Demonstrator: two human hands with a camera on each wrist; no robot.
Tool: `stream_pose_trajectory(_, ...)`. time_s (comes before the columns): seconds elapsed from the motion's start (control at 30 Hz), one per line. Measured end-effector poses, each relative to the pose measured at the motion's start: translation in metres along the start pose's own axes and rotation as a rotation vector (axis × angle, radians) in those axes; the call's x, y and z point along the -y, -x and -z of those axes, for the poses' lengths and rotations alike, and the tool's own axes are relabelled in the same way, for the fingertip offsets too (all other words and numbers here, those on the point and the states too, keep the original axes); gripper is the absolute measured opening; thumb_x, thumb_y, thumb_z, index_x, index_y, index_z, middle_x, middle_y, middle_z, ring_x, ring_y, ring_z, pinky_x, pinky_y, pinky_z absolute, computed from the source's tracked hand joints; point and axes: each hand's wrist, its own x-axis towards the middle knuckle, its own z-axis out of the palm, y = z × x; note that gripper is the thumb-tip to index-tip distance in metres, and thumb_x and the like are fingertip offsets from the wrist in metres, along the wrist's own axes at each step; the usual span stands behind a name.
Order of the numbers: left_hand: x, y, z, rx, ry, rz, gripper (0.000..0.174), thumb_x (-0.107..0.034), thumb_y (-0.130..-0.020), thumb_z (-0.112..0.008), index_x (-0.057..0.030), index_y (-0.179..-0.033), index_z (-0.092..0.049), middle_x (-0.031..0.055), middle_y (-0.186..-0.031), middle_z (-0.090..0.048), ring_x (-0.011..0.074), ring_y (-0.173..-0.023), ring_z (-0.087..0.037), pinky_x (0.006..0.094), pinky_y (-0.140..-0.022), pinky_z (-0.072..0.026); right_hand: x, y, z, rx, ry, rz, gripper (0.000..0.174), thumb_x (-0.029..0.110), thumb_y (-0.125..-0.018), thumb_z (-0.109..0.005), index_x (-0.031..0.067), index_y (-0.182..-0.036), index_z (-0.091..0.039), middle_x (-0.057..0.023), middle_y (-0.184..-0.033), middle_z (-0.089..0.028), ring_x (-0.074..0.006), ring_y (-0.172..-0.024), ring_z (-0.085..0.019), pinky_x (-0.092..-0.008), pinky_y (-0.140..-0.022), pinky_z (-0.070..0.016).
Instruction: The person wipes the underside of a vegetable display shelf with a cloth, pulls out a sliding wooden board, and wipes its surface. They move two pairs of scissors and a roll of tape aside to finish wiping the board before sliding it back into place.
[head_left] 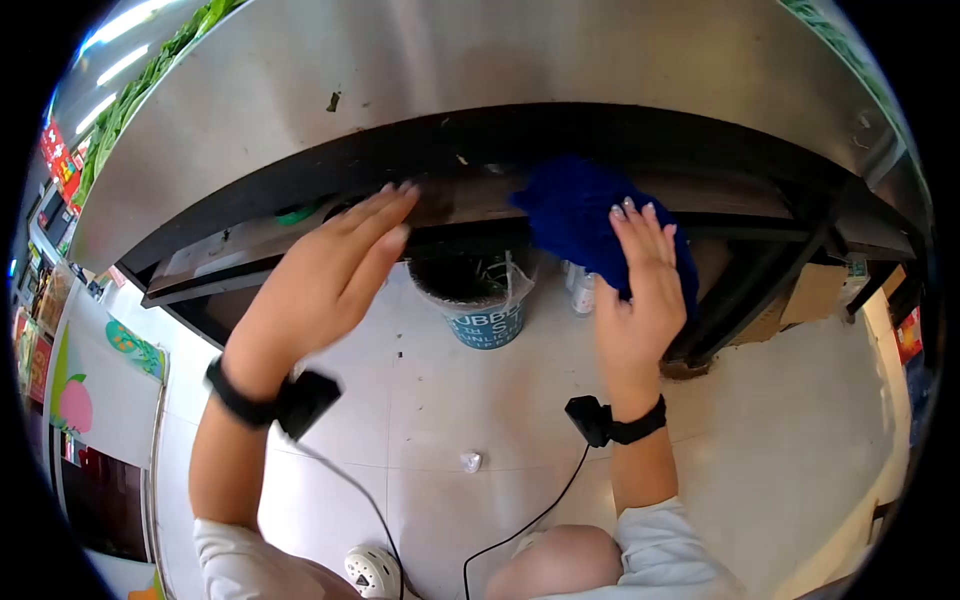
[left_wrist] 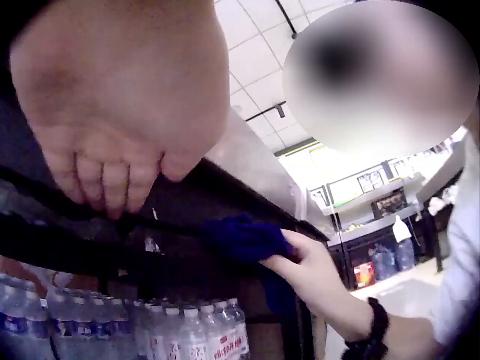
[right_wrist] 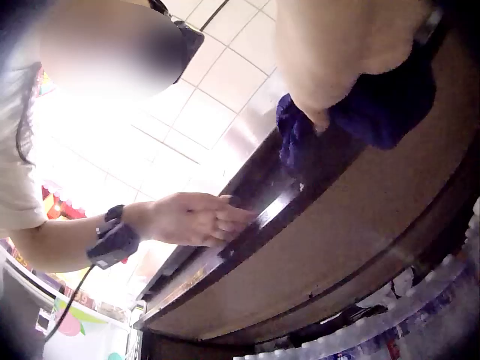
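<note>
A dark blue cloth lies bunched over the edge of the dark shelf under the steel counter. My right hand holds it, with the fingers laid over its right part and the thumb at its lower side. In the left wrist view the cloth spreads out past the right hand's fingers. My left hand is to the left at the same shelf, fingers straight and together, with nothing in it. Its palm faces the left wrist camera, fingertips close to the dark shelf edge.
A lettered bin with a plastic liner stands on the floor below the shelf. Several clear bottles are packed under it. Above is the broad steel panel. A dark frame leg and cardboard are at right.
</note>
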Motion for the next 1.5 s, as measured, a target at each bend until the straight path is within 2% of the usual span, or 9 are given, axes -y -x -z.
stream_pose_trajectory(0.1,-0.012,0.052,0.035,-0.041,-0.034,0.023,0.026,-0.011,-0.089,-0.043,0.0012,-0.102,-0.062,0.0202,-0.098,-0.063,0.037,-0.089,-0.061,0.038,-0.079,-0.0475,0.001,0.0,-0.007,-0.042,0.014,0.002,0.039,-0.003,-0.073,-0.063,0.0015,-0.112,-0.061,-0.015,-0.116,-0.062,-0.0314,-0.117,-0.054,-0.046,-0.104,-0.035)
stream_pose_trajectory(0.23,-0.003,0.124,0.052,0.074,-0.023,0.182,0.01,-0.008,-0.079,-0.055,-0.0053,-0.07,-0.061,0.0074,-0.062,-0.06,0.0254,-0.052,-0.058,0.0318,-0.049,-0.0446,0.019,0.019,-0.031,-0.024,-0.023,0.064,0.047,-0.003,-0.072,-0.061,0.0069,-0.118,-0.062,-0.0133,-0.121,-0.06,-0.0286,-0.121,-0.051,-0.0455,-0.106,-0.0333)
stream_pose_trajectory(0.4,0.009,0.179,0.029,0.183,0.114,0.209,0.008,-0.008,-0.074,-0.061,-0.0075,-0.068,-0.065,0.0063,-0.06,-0.061,0.0234,-0.05,-0.057,0.0313,-0.049,-0.0464,0.089,0.03,-0.093,-0.003,-0.108,0.285,0.038,0.009,-0.088,-0.054,0.0115,-0.126,-0.056,-0.0093,-0.129,-0.055,-0.021,-0.126,-0.047,-0.036,-0.107,-0.0319)
stream_pose_trajectory(0.57,0.015,0.184,-0.007,0.237,0.253,0.051,0.013,-0.014,-0.079,-0.064,-0.0082,-0.068,-0.065,0.0046,-0.06,-0.062,0.0207,-0.051,-0.058,0.0301,-0.049,-0.0461,0.126,0.021,-0.111,-0.057,-0.176,0.355,0.028,0.007,-0.085,-0.055,0.0108,-0.111,-0.066,-0.0085,-0.116,-0.064,-0.0203,-0.113,-0.058,-0.0317,-0.103,-0.0373)
stream_pose_trajectory(0.7,0.021,0.181,-0.011,0.23,0.318,-0.012,0.014,-0.015,-0.08,-0.063,-0.0084,-0.069,-0.066,0.0052,-0.06,-0.061,0.0219,-0.052,-0.058,0.0305,-0.049,-0.0451,0.083,0.024,-0.08,0.022,-0.148,0.359,0.036,0.006,-0.082,-0.059,0.0128,-0.117,-0.062,-0.0102,-0.125,-0.058,-0.022,-0.116,-0.055,-0.0369,-0.1,-0.0405)
stream_pose_trajectory(0.77,0.027,0.18,-0.007,0.186,0.306,-0.049,0.013,-0.015,-0.08,-0.062,-0.0084,-0.069,-0.066,0.0054,-0.06,-0.061,0.0225,-0.052,-0.058,0.0308,-0.049,-0.045,0.047,0.034,-0.052,0.072,0.004,0.155,0.052,-0.01,-0.068,-0.056,0.009,-0.116,-0.062,-0.0135,-0.123,-0.059,-0.0271,-0.121,-0.052,-0.0443,-0.105,-0.035)
stream_pose_trajectory(0.9,0.049,0.187,-0.008,0.123,0.382,-0.039,0.011,-0.014,-0.08,-0.063,-0.0076,-0.072,-0.067,0.0058,-0.062,-0.062,0.0234,-0.053,-0.058,0.0316,-0.05,-0.0455,-0.001,0.036,-0.028,-0.195,-0.015,-0.025,0.058,-0.011,-0.061,-0.049,0.0008,-0.117,-0.058,-0.0182,-0.125,-0.056,-0.0348,-0.125,-0.046,-0.0498,-0.109,-0.0254)
stream_pose_trajectory(1.17,0.063,0.203,-0.002,0.134,0.409,0.064,0.012,-0.011,-0.08,-0.06,-0.0075,-0.072,-0.068,0.0045,-0.061,-0.063,0.0214,-0.054,-0.059,0.03,-0.052,-0.0465,0.098,0.03,-0.107,0.037,-0.091,0.512,0.037,0.002,-0.076,-0.061,0.0116,-0.112,-0.064,-0.0103,-0.124,-0.059,-0.0215,-0.12,-0.052,-0.0373,-0.106,-0.0339)
stream_pose_trajectory(1.5,0.055,0.212,-0.001,0.139,0.379,0.13,0.017,-0.013,-0.082,-0.058,-0.0076,-0.069,-0.067,0.0025,-0.059,-0.063,0.0202,-0.053,-0.06,0.0293,-0.052,-0.0464,0.122,0.028,-0.105,0.148,-0.286,0.521,0.034,0.007,-0.084,-0.057,0.0107,-0.118,-0.059,-0.0111,-0.126,-0.056,-0.0231,-0.118,-0.053,-0.0356,-0.101,-0.0404)
